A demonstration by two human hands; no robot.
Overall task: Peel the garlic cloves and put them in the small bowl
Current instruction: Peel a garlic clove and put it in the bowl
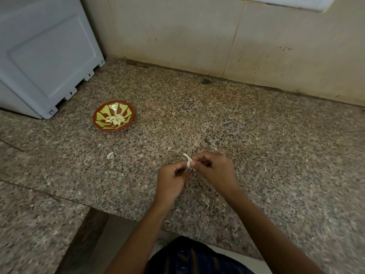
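Observation:
A small red bowl [114, 116] with a yellow-green pattern sits on the granite counter, left of centre, with several peeled garlic cloves [116, 119] in it. Nearer to me, my left hand [171, 181] and my right hand [213, 171] meet over the counter and pinch one white garlic clove [188, 162] between their fingertips. A strip of papery skin sticks up from the clove. Most of the clove is hidden by my fingers.
A grey-white appliance [45, 56] stands at the back left, close behind the bowl. A tiled wall [217, 36] closes the back. A loose bit of skin [110, 155] lies left of my hands. The counter edge [122, 215] runs below my wrists.

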